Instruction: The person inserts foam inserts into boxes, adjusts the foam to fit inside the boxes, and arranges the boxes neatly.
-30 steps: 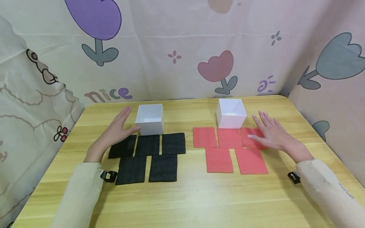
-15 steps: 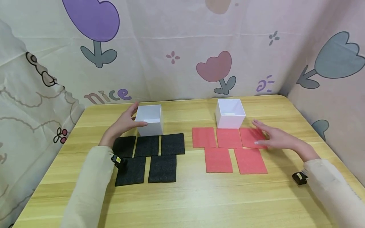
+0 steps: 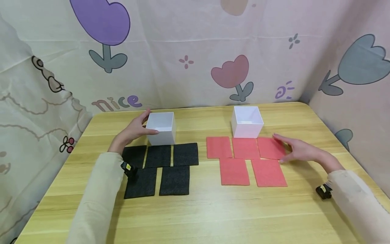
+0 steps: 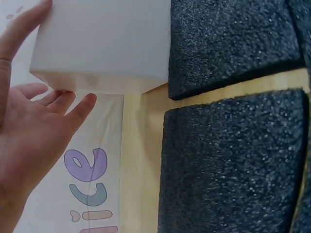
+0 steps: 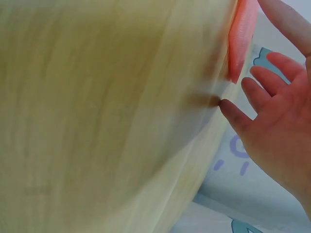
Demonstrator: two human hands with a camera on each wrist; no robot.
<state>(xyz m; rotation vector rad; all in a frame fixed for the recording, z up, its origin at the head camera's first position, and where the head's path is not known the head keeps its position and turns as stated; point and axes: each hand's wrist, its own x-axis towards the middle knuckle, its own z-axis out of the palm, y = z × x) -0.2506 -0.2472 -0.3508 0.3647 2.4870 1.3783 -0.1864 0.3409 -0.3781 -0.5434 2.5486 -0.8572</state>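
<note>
My left hand [image 3: 132,132] is around the left side of a white open-topped box [image 3: 163,138], its thumb along the near wall and its fingers at the far left. In the left wrist view the fingertips [image 4: 87,101] meet the box's side. Just in front lie several black foam squares [image 3: 157,156], the leftmost partly covered by the wrist. My right hand [image 3: 301,150] is low at the right edge of the outermost red square [image 3: 269,148], thumb at its near corner and fingers by its far corner. In the right wrist view the little fingertip touches the table.
A second white open-topped box [image 3: 246,131] stands behind several other red squares [image 3: 234,171]. The wooden table [image 3: 210,217] ends at a flower-printed cloth [image 3: 170,84] behind, with cloth at both sides too. Small black cameras [image 3: 324,191] are on both wrists.
My left hand has moved right, from beside the left box to around it. The right hand has drawn back to the square's right edge, its fingers closer together. Boxes and squares have not moved.
</note>
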